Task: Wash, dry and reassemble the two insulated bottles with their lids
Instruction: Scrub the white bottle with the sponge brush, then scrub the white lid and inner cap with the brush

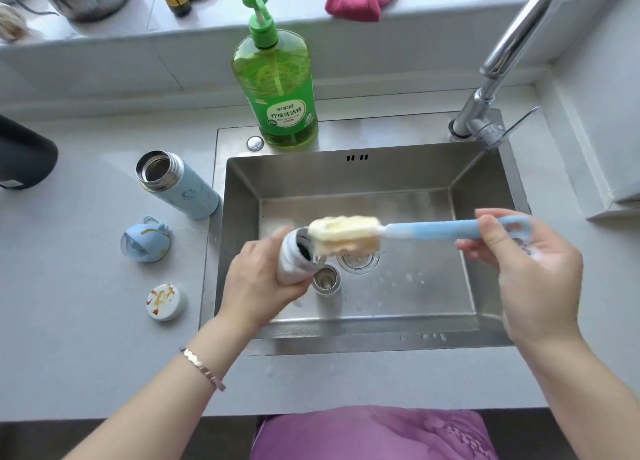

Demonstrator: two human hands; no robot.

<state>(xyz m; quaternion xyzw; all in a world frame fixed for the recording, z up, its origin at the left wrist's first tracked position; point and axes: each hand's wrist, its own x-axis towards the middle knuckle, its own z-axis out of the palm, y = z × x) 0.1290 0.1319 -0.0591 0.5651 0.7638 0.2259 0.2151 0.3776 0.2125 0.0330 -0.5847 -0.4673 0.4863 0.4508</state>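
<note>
Currently the white insulated bottle [294,264] is held tilted over the sink [381,175] in the left hand [263,281], whose grip is closed around its body. A blue-handled bottle brush [433,231] is pinched near its end by the right hand [530,265], the grip narrow around the handle, and its foamy yellow sponge head [343,234] is placed at the bottle's open mouth. On the tabletop [86,321] left of the sink, the open blue bottle [185,187] is stood upright, with a blue lid [143,239] and a stained white lid [165,302] laid nearer the front edge
</note>
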